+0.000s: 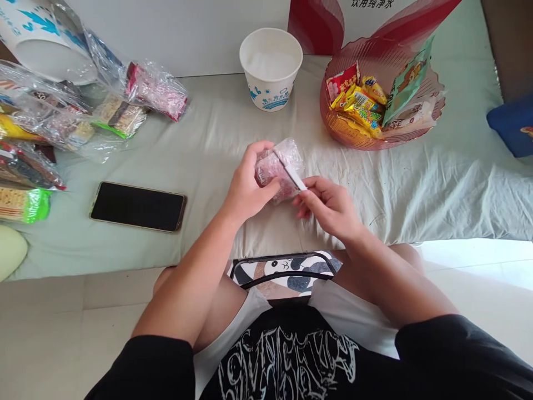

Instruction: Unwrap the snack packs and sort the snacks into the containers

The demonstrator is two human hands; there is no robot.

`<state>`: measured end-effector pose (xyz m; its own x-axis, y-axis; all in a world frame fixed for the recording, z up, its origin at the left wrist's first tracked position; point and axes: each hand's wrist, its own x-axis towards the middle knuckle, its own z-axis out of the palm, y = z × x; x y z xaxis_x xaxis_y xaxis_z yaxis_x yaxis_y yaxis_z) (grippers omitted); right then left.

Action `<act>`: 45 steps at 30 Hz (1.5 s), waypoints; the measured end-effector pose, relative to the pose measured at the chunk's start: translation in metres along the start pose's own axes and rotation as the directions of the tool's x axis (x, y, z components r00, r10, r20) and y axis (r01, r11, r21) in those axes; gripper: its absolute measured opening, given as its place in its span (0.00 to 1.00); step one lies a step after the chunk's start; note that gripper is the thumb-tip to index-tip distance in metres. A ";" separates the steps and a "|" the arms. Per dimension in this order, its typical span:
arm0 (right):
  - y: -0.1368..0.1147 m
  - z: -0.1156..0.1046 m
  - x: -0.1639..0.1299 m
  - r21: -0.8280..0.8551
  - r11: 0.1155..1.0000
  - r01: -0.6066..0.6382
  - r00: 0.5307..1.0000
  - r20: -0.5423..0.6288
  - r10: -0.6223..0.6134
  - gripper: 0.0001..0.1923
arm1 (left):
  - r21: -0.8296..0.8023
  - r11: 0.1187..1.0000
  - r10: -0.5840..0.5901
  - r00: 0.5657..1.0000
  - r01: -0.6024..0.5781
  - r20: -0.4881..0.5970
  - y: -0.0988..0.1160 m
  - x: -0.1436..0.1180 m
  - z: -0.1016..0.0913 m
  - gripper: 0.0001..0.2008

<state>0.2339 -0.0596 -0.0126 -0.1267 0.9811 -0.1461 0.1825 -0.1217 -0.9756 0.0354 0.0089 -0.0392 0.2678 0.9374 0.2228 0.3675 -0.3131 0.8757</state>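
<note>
- The left hand (250,186) wraps its fingers around a small clear-wrapped snack packet (278,166), pinkish inside; the thumb lies over the packet's near face.
- The right hand (328,205) pinches the packet's white sealed edge (293,176) between thumb and forefinger, a narrow grip closed on that strip.
- The packet is held above the pale green sheet (216,144), just in front of the white paper bowl (270,69). Its long axis runs on a slant, from the upper left down to the lower right, with the white seal at the end nearer the right hand.
- No writing on the packet can be read.
- The paper bowl bears blue print, too small to make out.
- To the right of the bowl stands a red see-through basket (333,119) holding yellow, red and green snack packs; their labels are not legible.
- Behind the bowl, a red and white box (316,25) shows part of a line of Chinese characters.
- Left of the bowl lie more wrapped snacks (156,91), and nearer the person a dark phone (137,206), face up.
</note>
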 end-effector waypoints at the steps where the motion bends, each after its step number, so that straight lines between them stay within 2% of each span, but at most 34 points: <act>1: -0.001 0.003 -0.001 -0.044 0.999 -0.012 1.000 0.007 0.012 0.23 | -0.025 1.000 -0.009 1.000 0.009 0.007 0.003 0.001 0.002 0.28; 3: -0.004 0.004 -0.002 -0.176 0.984 -0.024 1.000 -0.004 0.024 0.18 | -0.101 0.994 -0.049 0.999 0.046 -0.024 0.004 0.004 0.000 0.28; 5: -0.006 0.000 -0.003 -0.299 0.954 -0.028 1.000 -0.018 0.024 0.16 | -0.195 0.977 -0.109 0.987 0.085 -0.119 -0.001 0.010 -0.008 0.28; 8: -0.009 -0.009 -0.004 -0.388 0.921 -0.045 0.999 -0.007 0.046 0.16 | -0.327 0.934 -0.232 0.938 0.141 -0.258 -0.011 0.018 -0.024 0.28; 10: -0.008 -0.018 -0.002 -0.442 0.896 -0.048 0.998 -0.048 0.030 0.16 | -0.391 0.899 -0.317 0.908 0.196 -0.275 -0.012 0.020 -0.030 0.26; 12: -0.003 -0.027 0.001 -0.547 0.836 -0.038 0.984 -0.167 -0.065 0.16 | -0.423 0.874 -0.367 0.896 0.240 -0.250 -0.008 0.017 -0.028 0.27; 14: 0.005 -0.036 0.007 -0.671 0.740 -0.041 0.939 -0.278 -0.200 0.15 | -0.425 0.859 -0.385 0.908 0.285 -0.168 0.001 0.012 -0.022 0.27; 16: 0.014 -0.043 0.012 -0.754 0.655 -0.049 0.891 -0.329 -0.312 0.14 | -0.393 0.852 -0.395 0.918 0.347 -0.046 0.008 0.008 -0.017 0.21; 18: 0.020 -0.047 0.014 -0.787 0.617 -0.016 0.854 -0.332 -0.401 0.15 | -0.336 0.870 -0.382 0.924 0.362 0.004 0.010 0.007 -0.018 0.16; 21: 0.019 -0.046 0.012 -0.735 0.649 0.197 0.836 -0.220 -0.503 0.18 | -0.239 0.936 -0.275 0.960 0.257 -0.044 0.008 0.008 -0.029 0.16; 23: 0.013 -0.043 0.008 -0.623 0.667 0.409 0.824 -0.063 -0.564 0.21 | -0.169 0.963 -0.209 0.978 0.208 0.012 0.006 0.007 -0.036 0.22; 26: 0.007 -0.034 0.004 -0.466 0.596 0.654 0.727 0.168 -0.666 0.25 | -0.043 0.982 -0.176 0.974 0.183 0.140 0.007 0.003 -0.038 0.30; 27: 0.006 -0.031 0.003 -0.452 0.566 0.690 0.701 0.222 -0.678 0.26 | -0.007 0.983 -0.178 0.973 0.181 0.146 0.008 0.001 -0.038 0.28; 28: 0.005 -0.029 0.002 -0.461 0.549 0.697 0.698 0.264 -0.665 0.23 | 0.019 0.982 -0.188 0.974 0.187 0.128 0.008 0.001 -0.038 0.23; 30: 0.006 -0.027 0.002 -0.524 0.561 0.641 0.755 0.298 -0.584 0.14 | 0.032 0.973 -0.231 0.972 0.230 0.028 0.006 0.002 -0.040 0.11; 32: 0.006 -0.030 0.002 -0.586 0.608 0.535 0.834 0.250 -0.492 0.11 | -0.007 0.963 -0.269 0.957 0.270 -0.113 0.002 0.006 -0.043 0.06; 34: 0.007 -0.035 0.003 -0.621 0.671 0.405 0.889 0.096 -0.447 0.10 | -0.073 0.975 -0.221 0.953 0.210 -0.208 -0.002 0.008 -0.046 0.08; 36: 0.009 -0.042 0.005 -0.632 0.731 0.257 0.890 -0.141 -0.434 0.08 | -0.122 0.990 -0.093 0.982 0.073 -0.164 -0.002 0.007 -0.046 0.15; 38: 0.013 -0.048 0.008 -0.611 0.782 0.122 0.833 -0.366 -0.415 0.07 | -0.116 0.993 0.020 1.000 -0.020 -0.002 0.004 0.003 -0.042 0.28; 39: 0.015 -0.050 0.009 -0.595 0.800 0.081 0.795 -0.446 -0.412 0.07 | -0.083 0.996 0.028 0.996 -0.021 0.085 0.008 0.001 -0.040 0.33; 40: 0.015 -0.051 0.009 -0.581 0.811 0.064 0.755 -0.504 -0.420 0.07 | -0.036 0.999 -0.001 0.988 0.006 0.154 0.013 -0.001 -0.037 0.34; 41: 0.015 -0.051 0.009 -0.573 0.816 0.071 0.709 -0.547 -0.445 0.07 | 0.013 0.999 -0.049 0.982 0.047 0.183 0.016 -0.002 -0.035 0.30; 43: 0.012 -0.047 0.004 -0.582 0.803 0.130 0.614 -0.588 -0.526 0.05 | 0.060 0.987 -0.153 0.981 0.146 0.121 0.020 0.000 -0.033 0.19; 44: 0.009 -0.043 0.001 -0.603 0.779 0.173 0.597 -0.564 -0.570 0.05 | 0.036 0.979 -0.202 0.978 0.201 0.050 0.020 0.002 -0.033 0.14; 45: 0.007 -0.038 -0.002 -0.631 0.743 0.222 0.619 -0.498 -0.608 0.05 | -0.021 0.966 -0.258 0.966 0.258 -0.025 0.018 0.005 -0.033 0.10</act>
<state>0.2725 -0.0571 -0.0126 0.2958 0.7561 0.5837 0.7232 0.2220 -0.6540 0.0140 0.0125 -0.0079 0.1412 0.9900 -0.0003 0.4054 -0.0576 0.9123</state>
